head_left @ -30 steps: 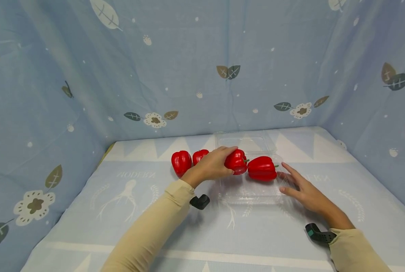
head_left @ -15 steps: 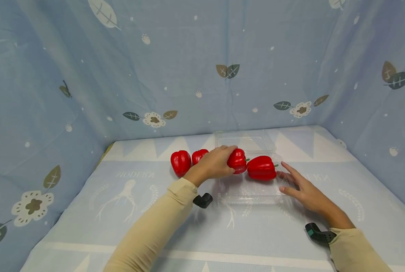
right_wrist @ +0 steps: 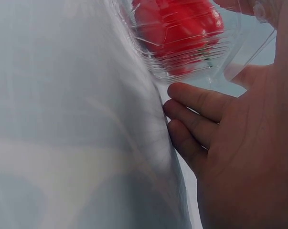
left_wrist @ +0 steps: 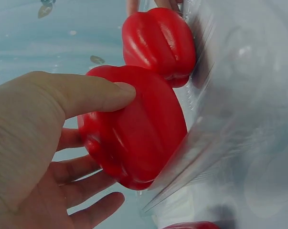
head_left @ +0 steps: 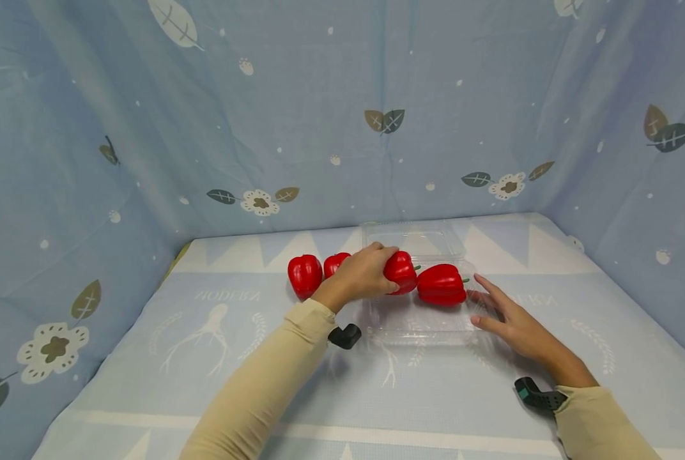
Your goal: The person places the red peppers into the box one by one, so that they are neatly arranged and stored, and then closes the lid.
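Observation:
My left hand (head_left: pixel 361 273) grips a red bell pepper (head_left: pixel 400 273), held over the left part of a clear plastic clamshell container (head_left: pixel 408 332). In the left wrist view the thumb lies across this pepper and the other fingers reach beneath it. A second red bell pepper (head_left: pixel 441 285) lies on its side inside the container, green stem pointing right. Beside the container's right wall is my right hand (head_left: pixel 517 326), thumb and fingers spread. From the right wrist view, several of its fingertips (right_wrist: pixel 176 90) rest low by the container's ridged corner, on the cloth.
Two more red bell peppers, a left one (head_left: pixel 305 276) and one partly hidden by the left hand (head_left: pixel 335 262), sit left of the container. Its clear lid (head_left: pixel 414 239) lies folded back behind. A patterned cloth (head_left: pixel 204 370) covers the table; blue curtains (head_left: pixel 319 96) enclose it.
My left wrist has shifted slightly up and right, with the bell pepper still in its grip. The right hand keeps its place by the container.

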The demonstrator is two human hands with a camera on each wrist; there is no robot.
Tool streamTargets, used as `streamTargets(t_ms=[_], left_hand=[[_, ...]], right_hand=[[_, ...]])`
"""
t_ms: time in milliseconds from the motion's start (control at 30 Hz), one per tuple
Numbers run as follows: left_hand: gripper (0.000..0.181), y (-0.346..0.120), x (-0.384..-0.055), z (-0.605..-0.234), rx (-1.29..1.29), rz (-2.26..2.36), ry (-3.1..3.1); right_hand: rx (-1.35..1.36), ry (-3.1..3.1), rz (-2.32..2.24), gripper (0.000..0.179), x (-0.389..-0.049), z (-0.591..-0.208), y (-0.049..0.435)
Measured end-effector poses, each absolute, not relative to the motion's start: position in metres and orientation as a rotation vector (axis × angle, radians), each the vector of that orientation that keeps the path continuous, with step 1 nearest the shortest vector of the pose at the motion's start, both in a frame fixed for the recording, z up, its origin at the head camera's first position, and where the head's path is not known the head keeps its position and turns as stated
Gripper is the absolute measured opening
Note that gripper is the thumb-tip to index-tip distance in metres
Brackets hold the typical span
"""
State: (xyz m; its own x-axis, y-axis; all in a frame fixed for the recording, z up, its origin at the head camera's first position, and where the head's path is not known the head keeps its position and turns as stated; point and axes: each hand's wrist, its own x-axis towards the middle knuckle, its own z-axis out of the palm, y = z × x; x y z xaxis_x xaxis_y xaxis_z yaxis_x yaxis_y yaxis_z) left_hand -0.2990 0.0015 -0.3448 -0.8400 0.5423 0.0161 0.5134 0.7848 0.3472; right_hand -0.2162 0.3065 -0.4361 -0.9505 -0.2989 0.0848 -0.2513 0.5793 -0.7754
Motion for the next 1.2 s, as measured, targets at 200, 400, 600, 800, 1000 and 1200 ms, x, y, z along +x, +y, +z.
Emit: streamTargets(t_ms=[200,400,600,800,1000,1200], left_hand=[[0.076,0.004,-0.297,-0.347,0.831,0.508,2.877],[0.077,0.006,-0.294,-0.348,0.859,0.419,2.892],[0.074,0.008,-0.294,-0.350,0.884,0.334,2.903],[0.073,0.010,-0.295,-0.352,0.901,0.298,2.885],[0.070,0.012,-0.294,-0.354,0.899,0.292,2.895],[0.071,0.012,-0.293,-0.356,0.888,0.289,2.890]], right_hand=[[-0.487,2.735,-1.348,0.083,-0.215,-0.436,0.307],[-0.482,2.724,-1.355,0.083,-0.214,-0.435,0.306],[-0.470,2.735,-1.334,0.083,-0.215,-0.435,0.306],[-0.466,2.744,-1.325,0.083,-0.215,-0.436,0.306],[-0.469,2.748,-1.316,0.083,-0.216,-0.437,0.306],[-0.480,2.749,-1.322,0.083,-0.216,-0.436,0.306]])
